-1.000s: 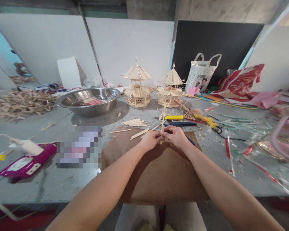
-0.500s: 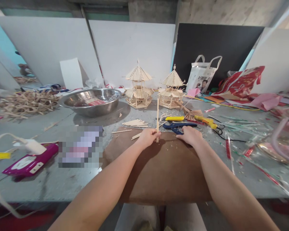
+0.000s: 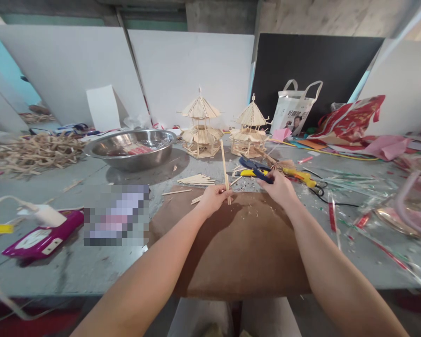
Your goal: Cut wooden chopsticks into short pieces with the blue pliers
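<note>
My left hand (image 3: 215,199) pinches thin wooden sticks (image 3: 224,164) that stand nearly upright, leaning a little left. In my right hand (image 3: 279,187) are blue-handled pliers (image 3: 254,166), raised off the table with their head toward the left. A yellow utility knife (image 3: 252,173) lies just behind the pliers. Loose sticks (image 3: 196,179) are piled beyond my left hand. Both hands are over a brown board (image 3: 245,252) dotted with small offcuts.
Two stick-built pagoda models (image 3: 201,135) stand at the back, beside a steel basin (image 3: 133,150). A yellow glue gun (image 3: 301,177) with a black cord lies right. A purple power strip (image 3: 45,238) and a blurred-out flat object (image 3: 117,215) lie left.
My right hand has lifted the pliers from the table, and they have tilted. The sticks in my left hand have tipped slightly left.
</note>
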`<act>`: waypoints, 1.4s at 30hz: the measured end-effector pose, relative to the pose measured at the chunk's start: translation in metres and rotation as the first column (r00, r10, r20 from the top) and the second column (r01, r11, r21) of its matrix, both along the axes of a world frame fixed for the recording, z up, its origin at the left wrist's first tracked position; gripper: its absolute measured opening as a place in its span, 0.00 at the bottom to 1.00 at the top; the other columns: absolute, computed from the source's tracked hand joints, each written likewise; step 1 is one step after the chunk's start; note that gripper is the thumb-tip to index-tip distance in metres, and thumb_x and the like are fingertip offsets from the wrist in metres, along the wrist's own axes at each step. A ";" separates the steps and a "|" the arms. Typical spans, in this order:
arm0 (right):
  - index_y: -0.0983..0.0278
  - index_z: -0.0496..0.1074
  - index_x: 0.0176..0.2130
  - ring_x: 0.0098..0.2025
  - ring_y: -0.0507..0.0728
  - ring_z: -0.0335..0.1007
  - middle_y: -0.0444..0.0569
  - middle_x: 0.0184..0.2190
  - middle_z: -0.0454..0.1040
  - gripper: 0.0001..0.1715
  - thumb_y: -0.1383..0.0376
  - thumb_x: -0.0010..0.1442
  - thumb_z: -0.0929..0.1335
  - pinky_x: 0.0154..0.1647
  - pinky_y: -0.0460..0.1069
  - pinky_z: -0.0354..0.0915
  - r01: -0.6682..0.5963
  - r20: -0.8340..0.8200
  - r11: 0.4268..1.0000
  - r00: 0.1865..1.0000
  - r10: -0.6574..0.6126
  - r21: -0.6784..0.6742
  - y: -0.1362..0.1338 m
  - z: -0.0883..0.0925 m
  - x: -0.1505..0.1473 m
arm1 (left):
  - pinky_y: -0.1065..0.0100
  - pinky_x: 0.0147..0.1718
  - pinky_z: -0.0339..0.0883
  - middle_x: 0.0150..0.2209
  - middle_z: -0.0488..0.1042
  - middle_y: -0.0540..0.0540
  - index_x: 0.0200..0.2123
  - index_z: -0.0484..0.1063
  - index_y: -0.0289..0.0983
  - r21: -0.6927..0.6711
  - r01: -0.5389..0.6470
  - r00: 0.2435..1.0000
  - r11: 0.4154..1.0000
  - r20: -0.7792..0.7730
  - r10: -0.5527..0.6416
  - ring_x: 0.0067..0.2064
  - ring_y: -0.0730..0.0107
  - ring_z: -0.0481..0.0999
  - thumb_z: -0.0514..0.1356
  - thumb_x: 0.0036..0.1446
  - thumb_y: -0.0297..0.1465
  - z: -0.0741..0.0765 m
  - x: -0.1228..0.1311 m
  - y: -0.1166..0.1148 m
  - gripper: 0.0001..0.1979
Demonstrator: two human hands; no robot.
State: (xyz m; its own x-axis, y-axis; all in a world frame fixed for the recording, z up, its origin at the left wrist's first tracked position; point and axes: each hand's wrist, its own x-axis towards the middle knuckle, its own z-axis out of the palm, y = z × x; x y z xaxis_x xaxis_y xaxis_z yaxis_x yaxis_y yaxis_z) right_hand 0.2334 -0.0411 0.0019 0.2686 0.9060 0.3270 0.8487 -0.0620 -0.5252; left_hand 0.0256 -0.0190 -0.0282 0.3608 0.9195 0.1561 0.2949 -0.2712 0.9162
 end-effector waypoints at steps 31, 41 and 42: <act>0.64 0.48 0.52 0.52 0.61 0.47 0.54 0.48 0.53 0.43 0.62 0.37 0.66 0.51 0.56 0.47 0.042 -0.478 0.915 0.861 0.171 0.401 -0.008 -0.014 -0.053 | 0.75 0.26 0.60 0.21 0.69 0.50 0.23 0.69 0.32 0.087 0.240 0.970 0.967 -0.050 -0.236 0.24 0.76 0.67 0.54 0.48 0.34 0.020 0.025 -0.034 0.11; 0.64 0.64 0.42 0.33 0.56 0.63 0.48 0.32 0.68 0.26 0.69 0.39 0.61 0.38 0.50 0.59 -0.283 -0.144 0.907 0.929 0.340 0.312 -0.005 -0.002 -0.014 | 0.71 0.27 0.63 0.22 0.70 0.47 0.24 0.69 0.30 -0.324 0.426 0.903 0.844 0.211 -0.375 0.24 0.74 0.70 0.60 0.43 0.36 0.032 -0.006 -0.019 0.13; 0.64 0.64 0.42 0.33 0.55 0.64 0.47 0.32 0.69 0.26 0.70 0.38 0.61 0.37 0.49 0.59 -0.345 -0.102 0.902 0.919 0.381 0.260 -0.006 0.000 -0.011 | 0.70 0.27 0.63 0.23 0.71 0.47 0.24 0.69 0.30 -0.359 0.456 0.889 0.814 0.231 -0.396 0.25 0.73 0.71 0.60 0.43 0.36 0.033 -0.010 -0.019 0.13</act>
State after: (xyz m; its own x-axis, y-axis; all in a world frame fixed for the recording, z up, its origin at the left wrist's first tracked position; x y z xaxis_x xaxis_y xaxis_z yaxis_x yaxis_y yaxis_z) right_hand 0.2224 -0.0467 0.0023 -0.0035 0.8531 0.5217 0.7008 0.3742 -0.6073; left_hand 0.0161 -0.0378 0.0051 0.7330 0.6720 -0.1055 0.0962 0.0511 0.9940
